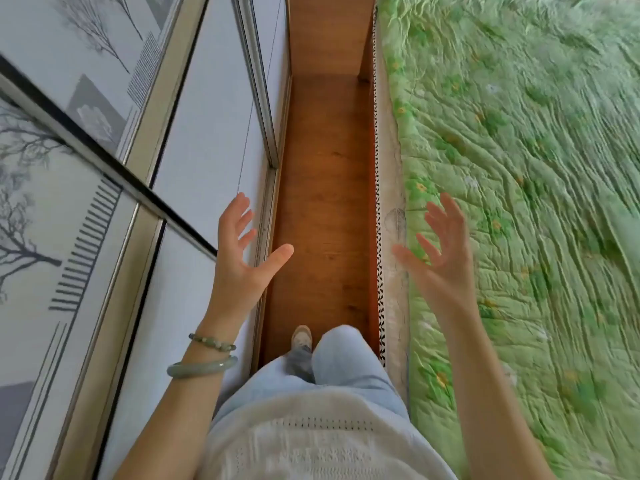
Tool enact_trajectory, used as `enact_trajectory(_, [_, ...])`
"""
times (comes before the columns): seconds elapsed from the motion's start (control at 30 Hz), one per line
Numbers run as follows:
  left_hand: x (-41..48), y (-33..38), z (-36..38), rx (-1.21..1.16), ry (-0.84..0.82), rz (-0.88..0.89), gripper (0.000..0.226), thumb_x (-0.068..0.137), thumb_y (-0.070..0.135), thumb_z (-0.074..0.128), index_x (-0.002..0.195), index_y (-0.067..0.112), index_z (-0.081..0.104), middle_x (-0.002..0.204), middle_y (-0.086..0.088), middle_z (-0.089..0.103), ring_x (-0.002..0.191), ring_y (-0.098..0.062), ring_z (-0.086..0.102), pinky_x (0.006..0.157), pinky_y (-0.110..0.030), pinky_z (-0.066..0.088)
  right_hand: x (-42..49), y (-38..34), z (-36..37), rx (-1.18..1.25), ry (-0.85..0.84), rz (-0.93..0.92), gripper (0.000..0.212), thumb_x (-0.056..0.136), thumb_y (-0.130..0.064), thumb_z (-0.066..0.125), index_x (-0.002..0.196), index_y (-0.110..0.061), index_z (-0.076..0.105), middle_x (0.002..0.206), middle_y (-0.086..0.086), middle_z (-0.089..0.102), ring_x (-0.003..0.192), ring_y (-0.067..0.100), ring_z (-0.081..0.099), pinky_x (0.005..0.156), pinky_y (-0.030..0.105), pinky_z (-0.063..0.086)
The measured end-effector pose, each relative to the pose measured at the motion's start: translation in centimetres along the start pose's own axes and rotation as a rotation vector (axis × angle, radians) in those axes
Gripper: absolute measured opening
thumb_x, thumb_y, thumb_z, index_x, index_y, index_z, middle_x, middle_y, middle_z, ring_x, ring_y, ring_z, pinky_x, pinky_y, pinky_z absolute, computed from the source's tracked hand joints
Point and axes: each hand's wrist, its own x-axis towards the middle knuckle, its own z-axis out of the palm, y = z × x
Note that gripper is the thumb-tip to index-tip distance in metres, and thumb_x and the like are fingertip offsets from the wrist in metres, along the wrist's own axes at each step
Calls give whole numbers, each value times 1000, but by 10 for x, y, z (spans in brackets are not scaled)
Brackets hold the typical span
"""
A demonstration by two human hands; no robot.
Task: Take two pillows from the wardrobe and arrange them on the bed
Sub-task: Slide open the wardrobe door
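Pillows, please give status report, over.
Left grip and right grip open, empty. No pillows in view. Wardrobe doors look shut.

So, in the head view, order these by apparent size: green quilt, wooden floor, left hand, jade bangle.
1. green quilt
2. wooden floor
3. left hand
4. jade bangle
Nearness to the camera enlarges the hand.

So the bed (391, 188) takes up the whole right side of the frame, crinkly green floral quilt (536, 168) spread over it. Brown wood floor (325, 202) runs down the middle, one shoe (302, 336) planted bottom center.
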Motion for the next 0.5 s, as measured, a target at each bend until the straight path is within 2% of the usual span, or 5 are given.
enact_trajectory(0.13, [44, 4, 5, -18, -4, -45, 79, 71, 45, 75, 136, 49, 30, 150, 10, 38, 137, -6, 39, 114, -35, 36, 40, -4, 8, 32, -8, 30, 83, 78, -11, 77, 143, -34, 31, 142, -10, 43, 129, -3, 40, 105, 27, 41])
enact_trajectory(0.27, [95, -3, 16, -7, 12, -30, 79, 75, 33, 77, 137, 46, 30, 149, 9, 39, 137, -6, 39, 114, -39, 36, 97, -4, 13, -12, -21, 18, 81, 78, -13, 76, 141, -36, 31, 141, -11, 43, 129, -4, 40, 106, 28, 40])
enact_trajectory(0.37, [133, -5, 29, -8, 46, -30, 79, 73, 37, 77, 136, 48, 30, 147, 12, 39, 136, -6, 40, 114, -38, 37, 145, -4, 15, -29, -53, 10, 82, 78, -14, 76, 142, -37, 30, 142, -11, 43, 129, -5, 39, 105, 26, 40])
enact_trajectory(0.5, [184, -1, 56, -2, 92, -33, 79, 73, 35, 77, 136, 48, 30, 146, 13, 40, 135, -4, 41, 114, -39, 37, 214, -6, 9, -10, -88, -20, 82, 79, -14, 76, 144, -33, 29, 142, -11, 43, 129, -5, 39, 101, 16, 41])
